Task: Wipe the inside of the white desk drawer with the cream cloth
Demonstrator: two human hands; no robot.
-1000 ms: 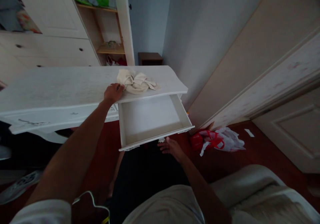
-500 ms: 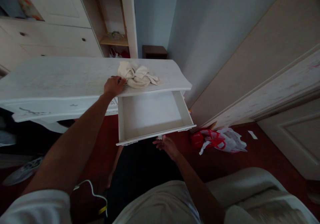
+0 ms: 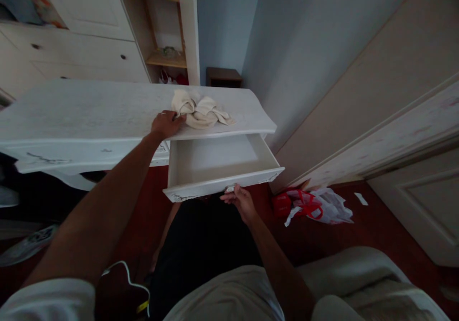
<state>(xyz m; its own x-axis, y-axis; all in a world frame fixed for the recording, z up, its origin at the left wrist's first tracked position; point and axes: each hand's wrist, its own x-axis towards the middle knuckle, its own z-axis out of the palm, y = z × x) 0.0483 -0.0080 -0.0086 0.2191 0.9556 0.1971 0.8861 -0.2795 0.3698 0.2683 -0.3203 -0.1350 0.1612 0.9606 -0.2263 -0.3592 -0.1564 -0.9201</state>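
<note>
A white drawer (image 3: 186, 163) is pulled out of the white dressing table (image 3: 100, 106), with nothing lying in the part I can see. At the middle of its front is a small pale knob (image 3: 230, 188), which the fingers of my right hand (image 3: 242, 202) grip. My left hand (image 3: 168, 123) lies on the tabletop near the front edge, fingers stretched out and their tips against a crumpled cream cloth (image 3: 202, 111). The cloth sits loosely on the top, above the drawer.
Behind the table stands a white cabinet (image 3: 86, 56) with its shelves exposed. A red and clear plastic bag (image 3: 322, 206) lies on the floor at right, by the wall. Below left runs a white cable (image 3: 131, 279). Beige padded furniture (image 3: 355, 273) is at lower right.
The drawer's front has tipped upward, so more of its outer face shows and less of the inside. My right hand has risen slightly with it. My left hand stays by the cloth.
</note>
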